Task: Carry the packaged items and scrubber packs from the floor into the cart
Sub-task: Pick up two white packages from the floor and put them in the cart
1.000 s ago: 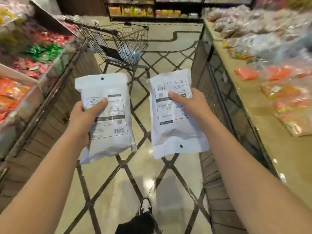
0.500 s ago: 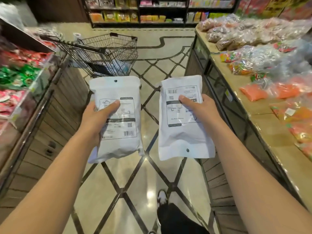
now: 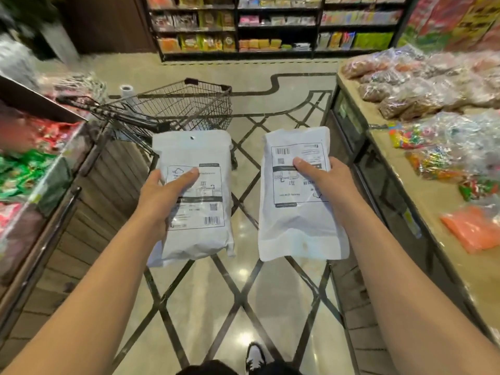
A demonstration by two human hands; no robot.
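Person stands in a shop aisle, both bare arms stretched forward, one white pack in each hand. Left hand (image 3: 165, 196) is closed around the left white pack (image 3: 193, 197): thumb lies across the printed label on the front, the other fingers are hidden behind the pack. This pack hangs upright, hang-hole at the top, barcode at lower right of the label. Right hand (image 3: 323, 184) is closed around the right white pack (image 3: 295, 201) in the same way, thumb on the front label, remaining fingers out of sight behind; here the label print reads upside down, barcode at upper left. The two packs are side by side at about the same height, apart from each other, both held above the floor (image 3: 243, 288), which is glossy beige tile with a dark diamond lattice. The wire cart (image 3: 189, 109) stands ahead and slightly left, just beyond the left pack's top edge; its handle points toward the left display counter (image 3: 89, 190). The basket's contents cannot be made out through the mesh. On the right runs a counter (image 3: 443, 234) carrying clear bags of sweets. Stocked shelves (image 3: 270, 25) close the far end of the aisle. One black-and-white shoe (image 3: 255, 355) shows at the bottom edge.
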